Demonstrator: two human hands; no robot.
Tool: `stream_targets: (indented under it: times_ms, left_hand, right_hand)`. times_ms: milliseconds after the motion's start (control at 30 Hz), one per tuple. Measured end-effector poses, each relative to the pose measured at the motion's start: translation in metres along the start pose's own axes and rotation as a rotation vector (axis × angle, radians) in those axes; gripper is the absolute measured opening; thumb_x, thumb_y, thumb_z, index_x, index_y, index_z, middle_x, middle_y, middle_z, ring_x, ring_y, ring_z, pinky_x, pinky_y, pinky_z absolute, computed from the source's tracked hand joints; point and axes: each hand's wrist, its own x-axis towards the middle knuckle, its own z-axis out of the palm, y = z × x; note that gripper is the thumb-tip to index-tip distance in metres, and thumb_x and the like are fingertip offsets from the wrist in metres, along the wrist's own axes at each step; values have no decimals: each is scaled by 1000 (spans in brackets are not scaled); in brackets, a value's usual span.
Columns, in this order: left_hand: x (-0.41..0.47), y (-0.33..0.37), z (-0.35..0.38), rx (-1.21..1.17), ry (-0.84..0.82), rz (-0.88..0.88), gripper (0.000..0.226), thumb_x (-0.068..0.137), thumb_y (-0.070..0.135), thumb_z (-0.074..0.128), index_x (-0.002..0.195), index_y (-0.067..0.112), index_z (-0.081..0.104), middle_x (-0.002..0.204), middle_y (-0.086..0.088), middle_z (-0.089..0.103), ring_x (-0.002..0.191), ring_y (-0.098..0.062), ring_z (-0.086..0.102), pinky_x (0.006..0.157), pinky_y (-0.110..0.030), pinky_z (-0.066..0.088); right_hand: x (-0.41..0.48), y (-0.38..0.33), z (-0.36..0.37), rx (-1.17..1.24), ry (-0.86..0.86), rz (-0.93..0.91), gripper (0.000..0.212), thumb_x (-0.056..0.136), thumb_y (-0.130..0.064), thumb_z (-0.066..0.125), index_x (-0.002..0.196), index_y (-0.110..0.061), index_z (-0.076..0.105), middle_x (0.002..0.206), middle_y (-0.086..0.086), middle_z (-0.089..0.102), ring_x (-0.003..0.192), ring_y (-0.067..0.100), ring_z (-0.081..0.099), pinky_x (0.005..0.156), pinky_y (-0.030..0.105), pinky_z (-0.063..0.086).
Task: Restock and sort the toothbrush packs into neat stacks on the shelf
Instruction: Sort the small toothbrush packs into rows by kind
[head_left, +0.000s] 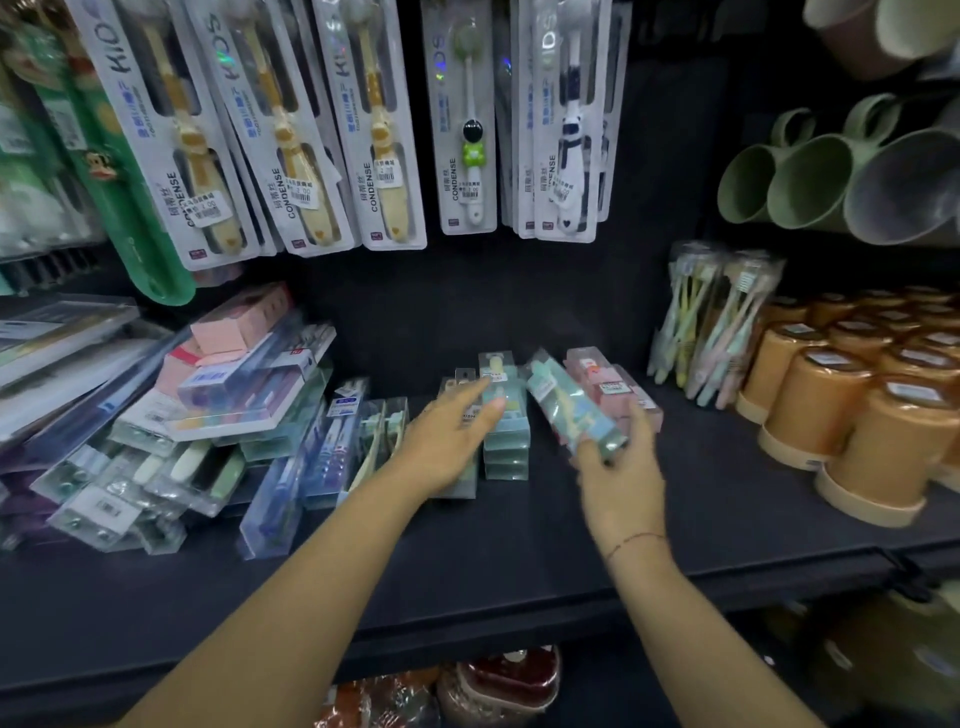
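Head — right hand (621, 486) grips one pack (569, 410).

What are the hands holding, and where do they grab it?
The right hand grips a teal toothbrush pack by its near end. The left hand holds nothing; its straight fingers rest on the stack of teal packs.

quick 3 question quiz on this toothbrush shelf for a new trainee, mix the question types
1. True or false: the right hand grips a tilted teal pack.
2. On the left hand, the fingers are: A straight, on the teal stack; B curled into a fist; C pinching a pack.
3. Fill the gap: the tubs at the right end of the shelf are ____ in colour.

Key: 1 true; 2 A; 3 orange.
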Motion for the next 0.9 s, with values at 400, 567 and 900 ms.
stream_targets:
  times_ms: [400,567,900]
  left_hand:
    - [-4,-25,1,219,14,79,53,96,52,49,146,40,38,155,6,35,143,-14,31,117,-50,22]
    - [-11,-24,-4,221,-15,72,58,95,50,53,149,40,33,156,8,33,143,-12,29,119,-48,20]
    - [-64,-47,-28,669,-5,-19,103,81,74,53,157,26,3,165,7,1,151,-12,-1,121,-36,-4]
  right_hand:
    - [32,20,21,-133,-432,80,49,91,-20,66,137,-30,50,130,5,60,121,27,57,103,45,47]
    - [45,15,24,-384,-400,32,50,91,-28,67,138,-18,53,126,10,60,116,25,56,100,29,43]
    - [14,-2,19,-362,-221,-79,20,96,-27,59,107,-11,60,95,7,63,77,14,60,68,23,49]
